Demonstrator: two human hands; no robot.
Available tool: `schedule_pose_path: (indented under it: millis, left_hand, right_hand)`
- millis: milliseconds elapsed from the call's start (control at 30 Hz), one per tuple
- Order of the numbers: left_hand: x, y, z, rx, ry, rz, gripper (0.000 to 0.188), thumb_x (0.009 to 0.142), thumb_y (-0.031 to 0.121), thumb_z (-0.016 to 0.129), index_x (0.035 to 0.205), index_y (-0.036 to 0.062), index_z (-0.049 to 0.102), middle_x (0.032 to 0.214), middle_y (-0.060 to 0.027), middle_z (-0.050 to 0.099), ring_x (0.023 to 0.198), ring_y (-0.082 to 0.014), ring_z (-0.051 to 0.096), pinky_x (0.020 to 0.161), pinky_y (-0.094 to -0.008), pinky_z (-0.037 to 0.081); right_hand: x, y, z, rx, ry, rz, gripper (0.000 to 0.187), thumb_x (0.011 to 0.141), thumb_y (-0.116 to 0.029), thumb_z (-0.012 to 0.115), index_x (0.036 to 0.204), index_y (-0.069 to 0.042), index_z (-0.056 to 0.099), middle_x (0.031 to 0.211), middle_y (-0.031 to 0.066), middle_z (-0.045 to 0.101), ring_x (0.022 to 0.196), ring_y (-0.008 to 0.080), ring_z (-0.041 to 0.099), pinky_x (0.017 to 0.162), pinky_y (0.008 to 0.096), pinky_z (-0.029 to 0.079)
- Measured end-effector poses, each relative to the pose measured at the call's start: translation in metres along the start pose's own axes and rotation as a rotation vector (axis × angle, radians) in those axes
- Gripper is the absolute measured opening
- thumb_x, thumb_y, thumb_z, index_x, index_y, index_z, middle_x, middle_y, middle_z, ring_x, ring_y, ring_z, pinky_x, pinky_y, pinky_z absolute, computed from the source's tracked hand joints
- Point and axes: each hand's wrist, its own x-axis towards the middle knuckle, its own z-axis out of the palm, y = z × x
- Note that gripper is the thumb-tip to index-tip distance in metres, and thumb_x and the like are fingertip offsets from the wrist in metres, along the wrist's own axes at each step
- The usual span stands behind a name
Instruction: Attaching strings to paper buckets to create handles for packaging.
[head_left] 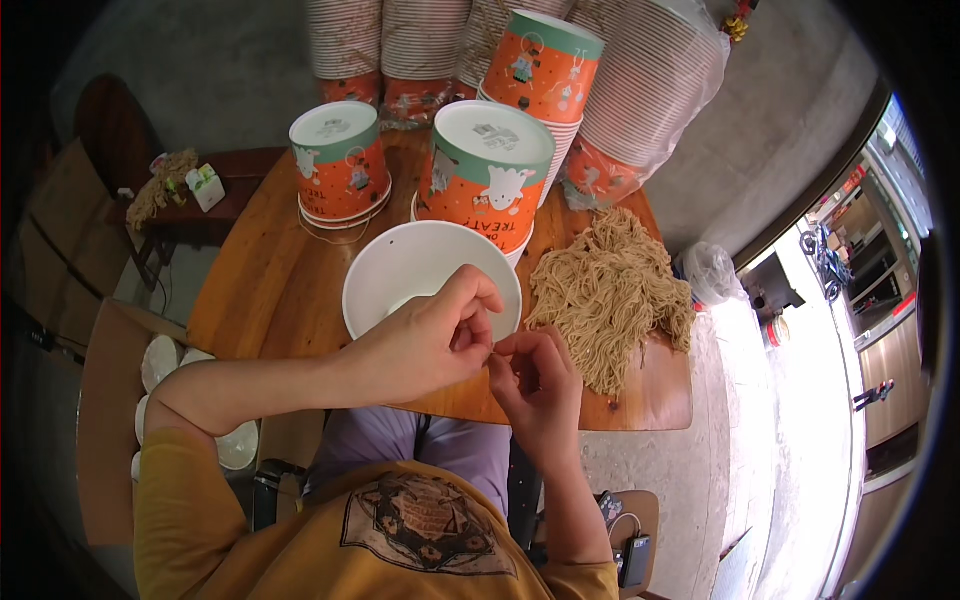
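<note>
The right grip (540,385) has the white bucket (400,265) just beyond, to its left.

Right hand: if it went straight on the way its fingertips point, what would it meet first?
Probably the left hand, just left of the right hand; whether their fingertips touch is hard to tell.

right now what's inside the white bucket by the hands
The white bucket shows bare white inside, with one small dark spot at the far side. The left hand covers much of the bottom, so anything there can't be seen.
</note>
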Motion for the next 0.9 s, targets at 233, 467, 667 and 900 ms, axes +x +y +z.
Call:
schedule_pose_path:
  millis: [233, 467, 667, 900]
  left_hand:
    - [0.001, -0.003, 0.0, 0.016, -0.012, 0.006, 0.033, 0.086, -0.001, 0.061, 0.11, 0.0046, 0.038, 0.081, -0.0067, 0.059, 0.073, -0.0145, 0.06, 0.066, -0.0296, 0.049]
    - [0.002, -0.003, -0.001, -0.03, -0.026, -0.029, 0.033, 0.086, 0.0, 0.062, 0.109, 0.0045, 0.038, 0.081, -0.0053, 0.059, 0.072, -0.013, 0.058, 0.066, -0.0282, 0.048]
    - [0.003, -0.002, -0.001, -0.029, -0.033, -0.052, 0.033, 0.086, 0.001, 0.062, 0.109, 0.0048, 0.039, 0.081, -0.0042, 0.058, 0.071, -0.012, 0.056, 0.066, -0.0277, 0.048]
    - [0.003, -0.002, -0.001, -0.02, -0.033, -0.027, 0.033, 0.086, 0.002, 0.062, 0.111, 0.005, 0.041, 0.081, -0.0039, 0.056, 0.073, -0.0121, 0.056, 0.066, -0.028, 0.048]
  right_hand:
    - [0.005, 0.005, -0.002, 0.541, -0.049, 0.39, 0.008, 0.089, -0.011, 0.064, 0.089, -0.004, 0.06, 0.072, -0.0066, 0.046, 0.059, 0.0033, 0.045, 0.051, 0.0205, 0.036]
    - [0.0, 0.015, -0.007, 0.915, -0.076, 0.563, 0.009, 0.093, -0.015, 0.059, 0.095, -0.006, 0.061, 0.068, -0.0089, 0.046, 0.053, 0.0001, 0.033, 0.049, 0.0185, 0.026]
    - [-0.006, 0.012, 0.003, 0.284, 0.048, 0.087, 0.012, 0.088, -0.004, 0.066, 0.098, -0.004, 0.059, 0.071, -0.0056, 0.049, 0.061, 0.0003, 0.042, 0.053, 0.0171, 0.034]
    - [-0.008, 0.019, 0.009, 0.453, 0.013, 0.166, 0.008, 0.093, -0.006, 0.061, 0.099, -0.003, 0.058, 0.085, -0.0039, 0.056, 0.068, 0.0013, 0.047, 0.058, 0.0186, 0.04]
